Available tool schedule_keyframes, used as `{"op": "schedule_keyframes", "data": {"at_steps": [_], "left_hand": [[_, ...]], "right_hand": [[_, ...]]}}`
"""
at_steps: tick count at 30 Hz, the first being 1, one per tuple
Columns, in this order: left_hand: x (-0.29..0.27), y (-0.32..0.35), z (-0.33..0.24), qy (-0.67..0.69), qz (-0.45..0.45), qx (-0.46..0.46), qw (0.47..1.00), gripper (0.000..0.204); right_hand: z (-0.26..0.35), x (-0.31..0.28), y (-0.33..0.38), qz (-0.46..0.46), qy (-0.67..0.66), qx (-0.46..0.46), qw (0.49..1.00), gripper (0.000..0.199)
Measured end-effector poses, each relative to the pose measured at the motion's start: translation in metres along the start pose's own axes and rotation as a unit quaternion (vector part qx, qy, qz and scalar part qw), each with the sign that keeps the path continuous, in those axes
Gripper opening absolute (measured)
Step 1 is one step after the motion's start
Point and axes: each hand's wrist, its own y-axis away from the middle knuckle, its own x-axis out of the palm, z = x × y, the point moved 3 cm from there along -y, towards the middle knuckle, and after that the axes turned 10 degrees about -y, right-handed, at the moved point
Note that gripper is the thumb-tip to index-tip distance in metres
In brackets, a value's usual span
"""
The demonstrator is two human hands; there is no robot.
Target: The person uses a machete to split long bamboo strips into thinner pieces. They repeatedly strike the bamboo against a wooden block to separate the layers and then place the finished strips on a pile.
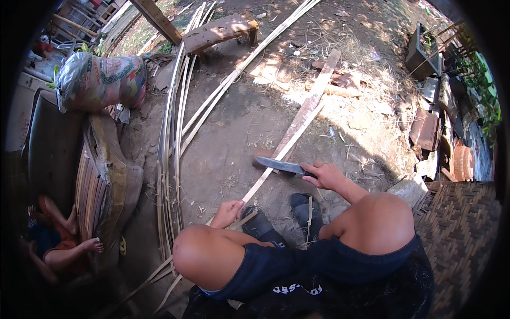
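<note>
My left hand (226,213) is closed on the near end of a long, pale bamboo strip (260,183), which slants away up and to the right. My right hand (325,176) grips the dark handle of a knife (280,165). Its broad grey blade points left and lies across the strip; whether it cuts into it cannot be made out. Beneath the strip, a long wooden plank (307,109) runs away from me in the same direction. A small brown block (260,159) is partly hidden behind the blade at the plank's near end.
Several long bamboo strips (164,159) lie on the ground to my left, and others (234,77) reach toward the far side. A low wooden bench (220,33), a stuffed sack (101,82) and a woven mat (457,234) stand around. Another person's foot (93,244) shows at lower left.
</note>
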Motion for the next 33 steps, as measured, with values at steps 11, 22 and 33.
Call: {"op": "schedule_keyframes", "data": {"at_steps": [11, 22, 33], "left_hand": [[0.001, -0.024, -0.034, 0.003, 0.005, 0.042, 0.999, 0.031], [-0.001, -0.022, -0.012, 0.017, 0.022, 0.01, 1.0, 0.034], [-0.005, 0.01, 0.003, -0.003, -0.018, -0.036, 0.999, 0.044]], "right_hand": [[-0.003, 0.015, -0.004, -0.071, -0.057, 0.01, 0.996, 0.043], [-0.045, -0.007, -0.003, -0.152, -0.085, 0.108, 0.979, 0.041], [-0.07, -0.03, 0.0, -0.17, -0.09, 0.162, 0.968, 0.04]]}}
